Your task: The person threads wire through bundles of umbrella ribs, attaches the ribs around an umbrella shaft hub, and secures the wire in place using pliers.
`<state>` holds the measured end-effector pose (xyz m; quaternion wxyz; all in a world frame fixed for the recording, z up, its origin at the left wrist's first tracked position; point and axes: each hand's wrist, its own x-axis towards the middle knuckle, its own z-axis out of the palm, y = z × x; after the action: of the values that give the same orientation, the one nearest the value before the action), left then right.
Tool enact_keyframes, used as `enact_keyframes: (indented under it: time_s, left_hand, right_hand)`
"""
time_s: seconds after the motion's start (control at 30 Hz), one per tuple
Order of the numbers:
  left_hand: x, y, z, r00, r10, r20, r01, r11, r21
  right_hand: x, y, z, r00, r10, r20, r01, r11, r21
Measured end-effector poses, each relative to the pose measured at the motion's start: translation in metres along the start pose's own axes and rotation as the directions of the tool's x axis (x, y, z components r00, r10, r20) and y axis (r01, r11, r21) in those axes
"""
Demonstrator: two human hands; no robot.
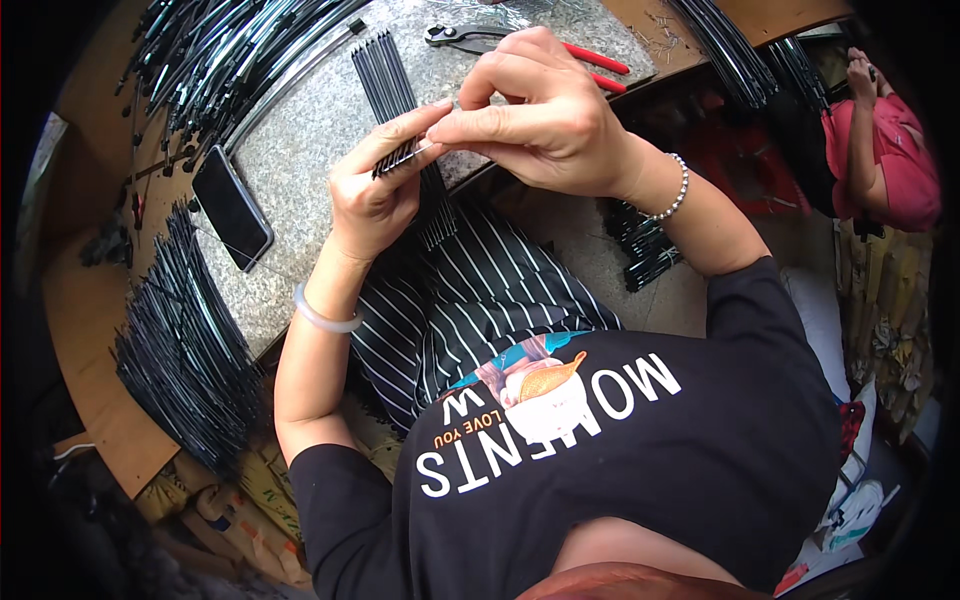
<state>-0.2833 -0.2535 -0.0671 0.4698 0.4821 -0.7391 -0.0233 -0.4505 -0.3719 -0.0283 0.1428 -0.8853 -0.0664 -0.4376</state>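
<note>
Several black rods (pixel 384 82), upper centre, were grasped by the left hand (pixel 374 190); what the right hand (pixel 548 115) held was unclear.

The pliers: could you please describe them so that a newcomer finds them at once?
Start from the speckled grey stone slab across the top. On its far side, just beyond the right hand, which partly covers them, lie the pliers. Two bright red handles set them apart from the black rods nearby.

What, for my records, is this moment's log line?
left hand: gripping black ridged strip | right hand: beside left thumb | dark rods: beneath left hand | phone: on stone slab
</note>
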Motion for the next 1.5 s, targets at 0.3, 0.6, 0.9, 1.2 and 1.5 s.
enact_keyframes:
  time_s: [0.3,0.6,0.9,1.2,1.5]
  left_hand:
    - [-0.004,0.001,0.003,0.999,0.031,-0.026,-0.031,0.999,0.005]
    - [-0.004,0.005,-0.008,0.965,-0.045,0.258,0.036,0.999,0.041]
    - [-0.009,0.009,-0.017,0.943,-0.261,0.207,0.298,0.939,-0.173]
    - [0.000,0.047,-0.012,0.736,-0.185,0.651,0.081,0.979,0.187]
    - [-0.037,0.058,0.042,0.864,-0.317,0.391,0.050,0.828,0.559]
  right_hand:
    - [0.001,-0.005,0.014,0.999,0.055,0.001,-0.054,0.990,0.127]
    - [0.008,-0.013,0.018,0.997,0.049,0.068,-0.059,0.987,0.150]
    - [-0.006,-0.029,0.010,0.956,0.105,0.273,-0.184,0.941,0.284]
    - [0.002,0.164,-0.030,0.761,0.641,0.097,-0.539,0.709,-0.454]
    - [0.019,0.190,-0.019,0.584,0.778,0.232,-0.496,0.569,-0.656]
